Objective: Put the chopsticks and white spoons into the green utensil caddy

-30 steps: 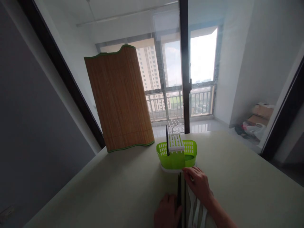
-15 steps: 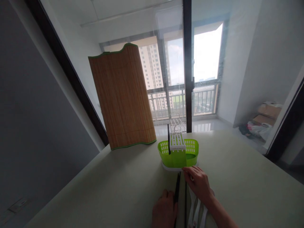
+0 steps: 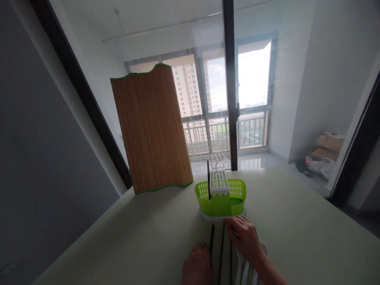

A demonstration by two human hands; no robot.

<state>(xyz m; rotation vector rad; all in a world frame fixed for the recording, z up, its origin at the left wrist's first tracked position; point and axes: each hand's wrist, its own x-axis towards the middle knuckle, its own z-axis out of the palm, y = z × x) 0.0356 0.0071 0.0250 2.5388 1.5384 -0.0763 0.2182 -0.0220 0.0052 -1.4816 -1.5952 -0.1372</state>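
Note:
My left hand (image 3: 198, 263) is closed low on the table, its curled fingers against a black chopstick (image 3: 211, 241) that points away from me. My right hand (image 3: 244, 235) is pinched at the far end of a second chopstick (image 3: 221, 251), close to the basket's base. A third chopstick (image 3: 230, 259) lies alongside, partly below the right hand. White spoon-like utensils (image 3: 245, 271) lie under my right wrist, mostly hidden. Just beyond my hands stands a green cutlery basket (image 3: 215, 206) with a white slotted top (image 3: 219, 183). One black chopstick (image 3: 208, 180) stands upright in its left part.
A rolled bamboo mat (image 3: 152, 130) with green edging stands upright at the back left of the white table (image 3: 142, 225). Behind the table are a glass door and a wire rack (image 3: 218, 156). Boxes and bags (image 3: 325, 154) lie on the floor at right.
My left hand has moved left, and the black chopsticks that were close together now lie spread apart. My right hand has stayed by the basket's base. The view has tilted slightly.

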